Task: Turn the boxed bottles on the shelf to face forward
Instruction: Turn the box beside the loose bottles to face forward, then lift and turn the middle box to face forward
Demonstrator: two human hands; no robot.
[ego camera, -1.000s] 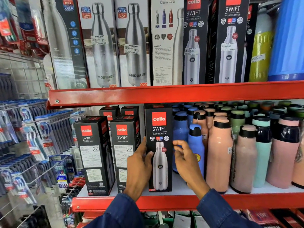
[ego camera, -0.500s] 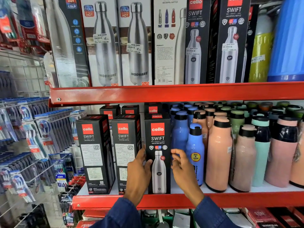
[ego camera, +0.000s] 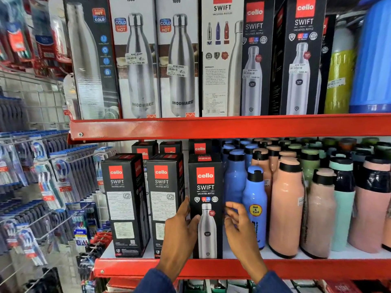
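Three black cello Swift boxes stand in the front row of the lower red shelf (ego camera: 296, 268). The right box (ego camera: 205, 182) faces forward and shows its steel bottle picture. The middle box (ego camera: 164, 195) and the left box (ego camera: 123, 199) show a printed text panel and stand slightly angled. My left hand (ego camera: 179, 233) holds the right box at its lower left edge, thumb on the front face. My right hand (ego camera: 240, 228) hovers just off the box's right edge, fingers apart, in front of a blue bottle (ego camera: 255, 199). More cello boxes (ego camera: 200, 148) stand behind.
Loose plastic bottles in blue, peach (ego camera: 286, 206), green and mint crowd the shelf to the right. The upper shelf (ego camera: 211, 126) carries tall Modware boxes (ego camera: 137, 60) and cello boxes (ego camera: 300, 56). Toothbrush packs hang on wire racks (ego camera: 42, 187) at the left.
The forward-facing box has settled lower and further back on the shelf. My right hand's fingers have come off its right edge; my left hand stays on it.
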